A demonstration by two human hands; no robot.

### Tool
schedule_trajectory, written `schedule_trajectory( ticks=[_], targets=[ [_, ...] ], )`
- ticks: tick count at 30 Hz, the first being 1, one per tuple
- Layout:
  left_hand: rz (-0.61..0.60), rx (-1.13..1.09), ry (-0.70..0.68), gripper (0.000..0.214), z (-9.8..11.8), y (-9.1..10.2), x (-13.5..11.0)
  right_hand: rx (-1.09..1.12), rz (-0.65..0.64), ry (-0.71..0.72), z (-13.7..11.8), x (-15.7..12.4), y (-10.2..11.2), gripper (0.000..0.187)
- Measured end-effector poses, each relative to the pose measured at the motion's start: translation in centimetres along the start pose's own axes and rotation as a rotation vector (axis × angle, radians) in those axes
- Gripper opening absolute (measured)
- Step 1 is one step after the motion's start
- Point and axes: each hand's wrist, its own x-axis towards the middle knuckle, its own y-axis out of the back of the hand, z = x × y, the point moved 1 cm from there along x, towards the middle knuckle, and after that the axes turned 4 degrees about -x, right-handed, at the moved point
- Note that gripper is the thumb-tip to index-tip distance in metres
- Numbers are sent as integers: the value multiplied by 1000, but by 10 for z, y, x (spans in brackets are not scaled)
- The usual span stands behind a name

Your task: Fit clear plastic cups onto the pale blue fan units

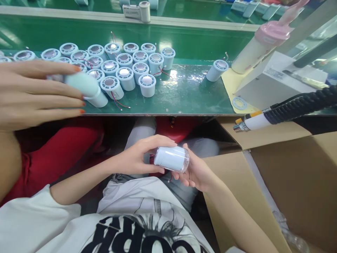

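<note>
A blue cylinder (170, 158) is held sideways over the lap (184, 195), one end clasped in the partly closed left hand (142, 156), the other, in a clear cover (186, 161), cupped by the loosely curled right hand (197, 170). On the bench (184, 102), more cylinders (147, 88) are grouped upright, with a co-worker's blurred hand (39, 93) near them.

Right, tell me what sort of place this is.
Probably a factory assembly line: many matching pale-blue, plastic-looking cylinders cluster on a long, glossy green work surface, and a large, open brown cardboard box sits at the person's right.
</note>
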Motion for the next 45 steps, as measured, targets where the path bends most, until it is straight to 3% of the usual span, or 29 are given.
schedule_trajectory(
  ticks=[2,4,8,10,12,17,19,22,26,32,36,39,42,44,45],
  targets=[
    [22,-50,83,64,2,-2,-1,-96,26,167,5,1,5,76],
    [44,-106,160,62,5,-3,-2,-237,113,454,10,-1,12,71],
    [54,-192,272,63,10,-7,-3,-806,286,1050,14,-14,20,72],
    [47,-208,292,66,11,-8,-2,-1016,319,1184,16,-20,20,66],
    [27,-191,264,71,11,-8,0,-969,313,1144,17,-23,20,61],
    [-59,-156,183,77,11,-7,6,-437,176,872,21,-23,18,49],
    [-81,-246,222,75,10,-9,6,-403,183,843,23,-24,19,48],
    [-105,-416,307,76,8,-14,4,-550,282,854,25,-29,21,54],
    [-132,-497,384,80,4,-19,1,-831,394,977,23,-35,23,55],
    [-124,-619,374,85,1,-22,7,-1151,536,1289,24,-38,18,58],
    [-133,-654,429,68,7,-31,21,-1247,532,1449,25,-47,21,71],
    [-123,-552,350,67,12,-40,32,-1102,627,1318,24,-68,54,69],
    [-122,-456,271,67,16,-48,41,-819,1040,1147,36,-102,128,50],
    [-130,-419,248,64,18,-53,46,-693,1349,839,57,-125,186,49],
    [-135,-411,243,63,20,-55,48,-686,1407,621,70,-134,211,50]
  ],
)
